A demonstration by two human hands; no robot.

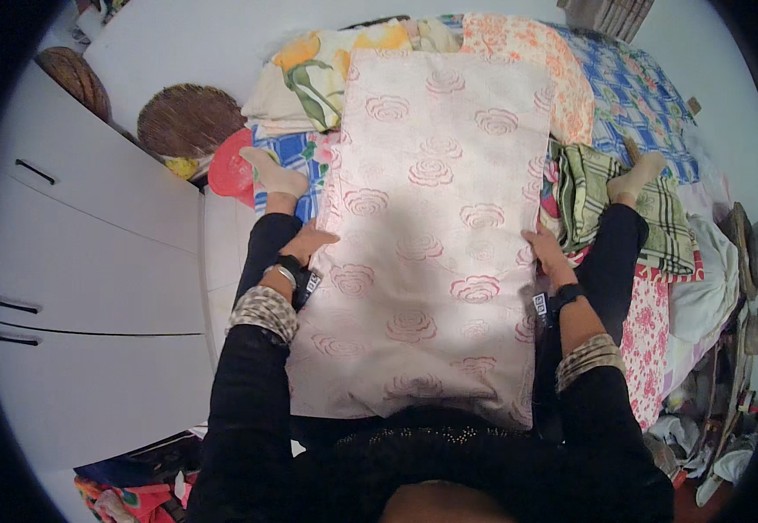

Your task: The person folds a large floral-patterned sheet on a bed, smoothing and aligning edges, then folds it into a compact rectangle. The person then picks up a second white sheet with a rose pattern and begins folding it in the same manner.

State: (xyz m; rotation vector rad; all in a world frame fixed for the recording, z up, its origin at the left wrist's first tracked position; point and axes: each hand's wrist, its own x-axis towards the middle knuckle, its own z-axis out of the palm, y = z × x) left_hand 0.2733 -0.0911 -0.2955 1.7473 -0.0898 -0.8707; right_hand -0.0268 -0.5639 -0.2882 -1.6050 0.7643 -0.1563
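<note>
A long, pale pink cloth [435, 218] printed with red rose outlines lies spread lengthwise over my lap and between my outstretched legs. My left hand [313, 241] grips its left edge, thumb on top and the other fingers hidden beneath. At about the same height on the opposite edge, my right hand [546, 248] pinches the cloth in the same way. The fabric is mostly flat, with slight ripples close to my body. Its far end rests over a folded cloth with yellow flowers [335, 65] and an orange-and-white patterned cloth [527, 52].
A green plaid cloth [588, 187] lies folded by my right foot. Blue checked bedding [627, 96] spreads at the far right. On the left stand a white cabinet [91, 253] with black handles, a round brown woven disc [189, 122] and a red round object [229, 170].
</note>
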